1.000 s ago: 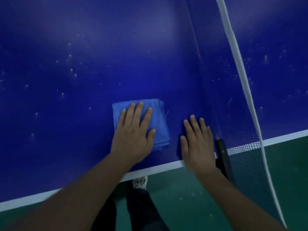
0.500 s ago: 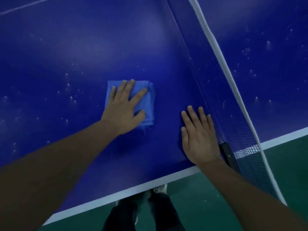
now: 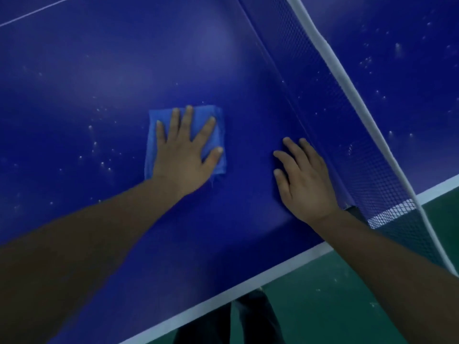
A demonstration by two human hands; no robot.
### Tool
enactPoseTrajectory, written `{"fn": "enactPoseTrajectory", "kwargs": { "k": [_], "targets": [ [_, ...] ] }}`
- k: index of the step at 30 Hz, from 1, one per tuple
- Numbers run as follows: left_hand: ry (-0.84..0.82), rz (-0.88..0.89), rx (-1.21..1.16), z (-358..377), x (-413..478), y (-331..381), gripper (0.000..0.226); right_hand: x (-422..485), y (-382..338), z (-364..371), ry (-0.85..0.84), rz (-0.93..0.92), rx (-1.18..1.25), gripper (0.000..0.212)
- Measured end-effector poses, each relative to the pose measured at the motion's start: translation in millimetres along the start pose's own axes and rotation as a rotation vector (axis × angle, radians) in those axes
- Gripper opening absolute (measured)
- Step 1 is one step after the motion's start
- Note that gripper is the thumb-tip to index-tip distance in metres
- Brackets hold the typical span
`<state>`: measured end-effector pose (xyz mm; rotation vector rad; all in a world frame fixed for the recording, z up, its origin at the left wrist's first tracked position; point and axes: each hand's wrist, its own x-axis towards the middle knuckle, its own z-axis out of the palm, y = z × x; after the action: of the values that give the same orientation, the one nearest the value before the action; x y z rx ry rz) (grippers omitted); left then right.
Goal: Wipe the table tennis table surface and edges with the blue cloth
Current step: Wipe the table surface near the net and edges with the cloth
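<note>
The left hand's fingers lie wide and flat, pressing the folded blue cloth onto the bench. A second ago the cloth sat close to the near white edge line and just beside the right hand. Now it is farther in and farther from that hand. The cloth lies under the palm and shows past the fingertips and on both sides. The right hand rests flat on bare surface, fingers straight and close together, just beside the foot of the net. Pale specks dot the bench left of the cloth, where open surface stretches away. The net closes off the right, and green floor lies beyond the near edge.
</note>
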<state>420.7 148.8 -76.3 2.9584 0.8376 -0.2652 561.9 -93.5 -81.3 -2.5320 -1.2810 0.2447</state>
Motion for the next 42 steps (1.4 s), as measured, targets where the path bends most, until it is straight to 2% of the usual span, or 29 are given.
{"fn": "enactPoseTrajectory", "kwargs": {
  "k": [1, 5, 7, 9, 12, 13, 14, 17, 18, 20, 22, 25, 26, 27, 28, 31, 33, 34, 35, 36, 38, 39, 40, 42],
  "targets": [
    [0.020, 0.047, 0.001, 3.2, -6.8, 7.7, 0.071, 12.8, -1.8, -0.5, -0.021, -0.012, -0.010, 0.050],
    [0.000, 0.575, -0.065, 20.0, -87.7, 26.9, 0.069, 58.2, -9.0, -1.4, -0.106, -0.038, -0.063, 0.059],
    [-0.010, 0.656, -0.026, 17.8, -83.6, 5.6, 0.069, 61.9, -9.6, 1.0, -0.128, -0.032, -0.114, 0.060],
    [0.034, 0.519, -0.002, 12.0, -47.4, -19.9, 0.068, 59.1, -8.4, 2.3, -0.131, -0.019, -0.134, 0.060],
    [0.035, 0.061, -0.035, -0.3, 9.1, -42.0, 0.071, 60.5, -8.3, 2.7, -0.111, 0.006, -0.105, 0.058],
    [0.038, 0.008, -0.034, -0.2, 12.7, -35.0, 0.071, 61.7, -7.9, 2.9, -0.105, 0.008, -0.092, 0.057],
    [0.052, 0.058, -0.037, 2.8, 6.4, -22.1, 0.071, 61.9, -7.6, 3.1, -0.099, 0.007, -0.084, 0.057],
    [0.014, 0.558, -0.131, 17.6, -44.6, 22.3, 0.067, 61.2, -7.1, 3.9, -0.078, -0.003, -0.071, 0.056],
    [-0.002, 0.670, -0.130, 19.1, -53.0, 24.8, 0.067, 61.6, -6.9, 3.7, -0.073, -0.007, -0.071, 0.056],
    [-0.008, 0.727, -0.093, 13.1, -29.7, 8.9, 0.066, 62.6, -7.3, 3.6, -0.074, -0.007, -0.070, 0.056],
    [0.039, 0.541, -0.045, -0.2, 24.0, -14.8, 0.067, 63.1, -7.0, 2.9, -0.079, 0.000, -0.067, 0.057],
    [0.040, 0.053, -0.032, -22.3, 105.3, -60.5, 0.070, 62.8, -8.0, 1.8, -0.076, -0.001, -0.059, 0.056],
    [0.027, -0.038, -0.042, -22.7, 113.4, -64.3, 0.071, 62.8, -8.0, 1.2, -0.073, -0.003, -0.060, 0.056],
    [0.038, -0.041, -0.037, -19.4, 110.2, -59.2, 0.071, 63.3, -8.2, 0.9, -0.073, -0.005, -0.060, 0.056],
    [0.059, 0.037, -0.021, -14.6, 96.0, -49.0, 0.071, 63.6, -8.4, 0.6, -0.074, -0.007, -0.060, 0.056],
    [0.053, 0.495, -0.064, 3.2, 20.4, -21.8, 0.069, 64.9, -8.5, -0.3, -0.078, -0.012, -0.062, 0.057],
    [0.008, 0.679, -0.021, 4.2, 7.9, -33.1, 0.069, 64.8, -8.6, -0.1, -0.083, -0.015, -0.062, 0.057],
    [0.032, 0.704, 0.006, 3.1, 21.0, -44.7, 0.069, 64.5, -8.5, 0.1, -0.085, -0.015, -0.063, 0.057],
    [0.067, 0.645, 0.018, 0.7, 39.1, -55.6, 0.068, 64.4, -8.3, 0.4, -0.083, -0.013, -0.065, 0.057],
    [0.090, 0.499, 0.011, -3.6, 59.5, -66.7, 0.069, 64.6, -8.2, 0.5, -0.079, -0.009, -0.067, 0.056],
    [0.085, 0.105, -0.049, -12.0, 94.0, -87.3, 0.072, 65.0, -9.4, 0.6, -0.079, 0.001, -0.063, 0.056],
    [0.073, -0.028, -0.071, -13.1, 98.8, -87.2, 0.073, 65.4, -10.4, 0.2, -0.086, 0.005, -0.058, 0.056],
    [0.078, -0.052, -0.063, -11.6, 93.8, -78.0, 0.073, 65.6, -11.7, -0.3, -0.094, 0.006, -0.056, 0.056],
    [0.093, 0.160, -0.052, -2.6, 60.7, -44.0, 0.072, 64.5, -13.5, -2.6, -0.114, 0.000, -0.073, 0.057]
  ]
}}
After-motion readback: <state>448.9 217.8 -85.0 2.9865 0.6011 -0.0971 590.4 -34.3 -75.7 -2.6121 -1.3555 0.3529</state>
